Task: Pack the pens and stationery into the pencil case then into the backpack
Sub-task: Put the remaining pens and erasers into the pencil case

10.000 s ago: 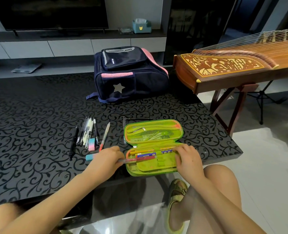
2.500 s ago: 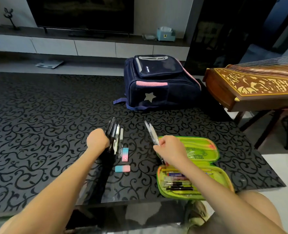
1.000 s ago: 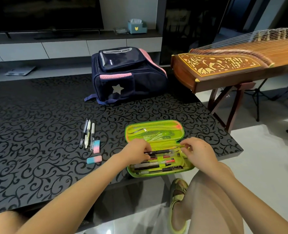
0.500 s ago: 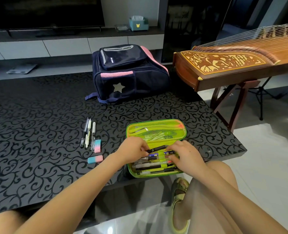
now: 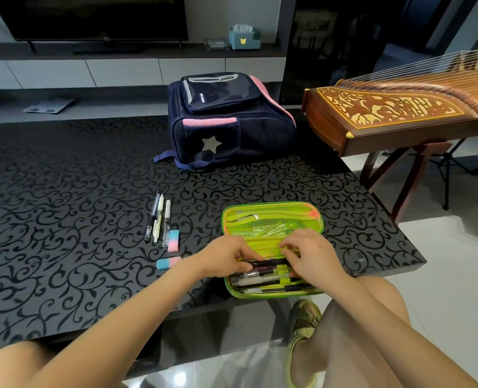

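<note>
A lime-green pencil case [image 5: 271, 219] lies open at the table's near edge, with several pens [image 5: 263, 282] in its near half. My left hand [image 5: 226, 260] and my right hand [image 5: 310, 256] are both over that half, and their fingers pinch a dark pen [image 5: 268, 262] lying across the case. Three pens [image 5: 159, 219] lie side by side on the table to the left. Next to them are two pink-and-blue erasers [image 5: 174, 240] [image 5: 168, 262]. A navy and pink backpack [image 5: 226, 119] stands zipped at the back of the table.
The black patterned table [image 5: 64, 219] reaches far to the left. A wooden zither on a stand [image 5: 400, 113] is close to the table's right side. My knees and a foot in a green sandal [image 5: 302, 329] are below the near edge.
Since ten seconds ago most loose pens have gone from the table into the case. In the last second both hands have stayed over the case, shifting the dark pen down onto the other pens.
</note>
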A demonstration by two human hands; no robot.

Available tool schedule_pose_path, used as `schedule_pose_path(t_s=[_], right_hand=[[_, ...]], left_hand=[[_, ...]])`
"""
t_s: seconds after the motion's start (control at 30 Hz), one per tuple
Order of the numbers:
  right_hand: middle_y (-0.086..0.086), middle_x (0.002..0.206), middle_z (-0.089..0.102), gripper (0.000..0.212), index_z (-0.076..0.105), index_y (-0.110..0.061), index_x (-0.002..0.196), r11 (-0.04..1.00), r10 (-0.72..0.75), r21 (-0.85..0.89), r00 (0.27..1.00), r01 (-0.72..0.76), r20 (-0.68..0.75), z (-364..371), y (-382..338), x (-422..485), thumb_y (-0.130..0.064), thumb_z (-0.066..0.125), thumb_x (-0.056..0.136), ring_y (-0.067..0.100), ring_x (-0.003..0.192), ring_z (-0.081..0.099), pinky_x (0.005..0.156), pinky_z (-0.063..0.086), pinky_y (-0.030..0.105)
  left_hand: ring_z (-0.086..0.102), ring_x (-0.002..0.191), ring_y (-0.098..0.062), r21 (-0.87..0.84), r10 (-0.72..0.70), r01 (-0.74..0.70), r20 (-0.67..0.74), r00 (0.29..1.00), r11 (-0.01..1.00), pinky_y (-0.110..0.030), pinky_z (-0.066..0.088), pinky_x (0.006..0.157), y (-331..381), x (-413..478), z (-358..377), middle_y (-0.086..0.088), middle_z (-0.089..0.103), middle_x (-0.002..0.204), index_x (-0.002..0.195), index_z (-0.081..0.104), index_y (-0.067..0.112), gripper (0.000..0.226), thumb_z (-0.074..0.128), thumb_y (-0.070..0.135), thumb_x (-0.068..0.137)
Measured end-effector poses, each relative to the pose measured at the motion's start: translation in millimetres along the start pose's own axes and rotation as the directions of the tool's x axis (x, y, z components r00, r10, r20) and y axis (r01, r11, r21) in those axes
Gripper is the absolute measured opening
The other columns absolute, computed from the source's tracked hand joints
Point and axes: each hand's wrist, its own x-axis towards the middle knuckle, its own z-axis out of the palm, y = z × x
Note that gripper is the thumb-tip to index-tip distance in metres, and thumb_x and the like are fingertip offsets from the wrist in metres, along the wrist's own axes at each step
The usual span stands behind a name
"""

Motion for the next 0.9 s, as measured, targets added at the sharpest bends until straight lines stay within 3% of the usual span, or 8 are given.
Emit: schedule_pose_path(t_s=[0.17, 0.27, 0.33, 0.43, 0.5, 0.77, 0.83, 0.9], right_hand=[[0.000, 0.096, 0.067, 0.027, 0.069, -0.015, 0.096, 0.981, 0.193, 0.045, 0.980, -0.191, -0.048, 5, -26, 50, -0.040, 0.060, 0.087, 0.020, 0.093, 0.060, 0.071, 0.047, 0.030], [0.004, 0.072, 0.059, 0.039, 0.060, -0.011, 0.069, 0.960, 0.277, -0.043, 0.961, -0.276, 0.019, 14, -40, 82, -0.045, 0.060, 0.087, 0.025, 0.073, 0.059, 0.051, 0.044, 0.028], [0.000, 0.058, 0.044, 0.046, 0.043, -0.014, 0.054, 0.947, 0.312, -0.106, 0.948, -0.304, 0.058, 20, -47, 95, -0.039, 0.058, 0.090, 0.025, 0.064, 0.053, 0.041, 0.031, 0.023], [0.003, 0.075, 0.057, 0.017, 0.059, -0.008, 0.076, 0.930, 0.343, -0.191, 0.930, -0.315, 0.132, 17, -57, 105, -0.008, 0.051, 0.091, 0.027, 0.081, 0.061, 0.052, 0.039, 0.025], [0.008, 0.097, 0.065, 0.020, 0.064, -0.005, 0.095, 0.918, 0.341, -0.260, 0.929, -0.298, 0.141, 17, -64, 108, 0.004, 0.048, 0.087, 0.027, 0.093, 0.063, 0.062, 0.043, 0.029], [0.009, 0.112, 0.066, 0.020, 0.064, -0.008, 0.105, 0.940, 0.255, -0.276, 0.952, -0.203, 0.171, 38, -111, 113, -0.006, 0.050, 0.090, 0.028, 0.105, 0.061, 0.071, 0.044, 0.028], [0.008, 0.113, 0.064, 0.019, 0.062, -0.010, 0.107, 0.949, 0.179, -0.278, 0.981, -0.151, 0.079, 38, -115, 115, -0.014, 0.050, 0.093, 0.028, 0.107, 0.058, 0.074, 0.044, 0.031], [0.008, 0.106, 0.064, 0.023, 0.062, -0.010, 0.103, 0.980, 0.072, -0.190, 0.997, -0.065, 0.027, 42, -128, 117, -0.027, 0.048, 0.095, 0.029, 0.102, 0.059, 0.069, 0.044, 0.032]], left_hand=[[0.057, 0.081, -0.011, -0.171, -0.119, 0.084, -0.205, 0.972, 0.982, -0.019, 0.043, 0.072, -14, -1, -4, 0.006, 0.063, 0.091, 0.108, 0.069, 0.021, 0.021, 0.060, 0.026, 0.090], [0.060, 0.080, -0.019, -0.271, -0.406, 0.314, -0.437, 0.802, 0.910, -0.024, 0.040, 0.067, -31, 3, -5, 0.002, 0.060, 0.080, 0.090, 0.064, 0.012, 0.014, 0.061, 0.025, 0.088], [0.060, 0.077, -0.023, -0.367, -0.552, 0.423, -0.407, 0.728, 0.828, -0.029, 0.047, 0.068, -41, 8, -5, -0.005, 0.061, 0.080, 0.087, 0.055, 0.010, 0.021, 0.063, 0.029, 0.086], [0.066, 0.057, -0.018, -0.580, -0.574, 0.355, -0.247, 0.781, 0.733, -0.035, 0.058, 0.076, -43, 14, -5, -0.013, 0.066, 0.074, 0.071, 0.052, 0.014, 0.019, 0.062, 0.019, 0.087], [0.061, 0.043, -0.003, -0.655, -0.577, 0.319, -0.220, 0.787, 0.685, -0.032, 0.057, 0.073, -42, 17, -5, -0.011, 0.066, 0.068, 0.066, 0.052, 0.016, 0.024, 0.061, 0.009, 0.087], [0.063, 0.049, -0.010, -0.753, -0.590, 0.268, -0.192, 0.784, 0.601, -0.032, 0.059, 0.069, -56, 3, -3, -0.006, 0.066, 0.061, 0.078, 0.065, 0.007, 0.008, 0.065, 0.010, 0.085], [0.066, 0.063, -0.016, -0.660, -0.635, 0.321, -0.309, 0.708, 0.679, -0.029, 0.055, 0.067, -73, -9, -10, -0.005, 0.067, 0.069, 0.085, 0.066, 0.008, 0.010, 0.062, 0.018, 0.087], [0.064, 0.075, -0.022, -0.451, -0.654, 0.474, -0.521, 0.549, 0.756, -0.027, 0.046, 0.066, -98, -25, -22, -0.006, 0.067, 0.078, 0.086, 0.066, 0.010, 0.014, 0.058, 0.022, 0.088]])
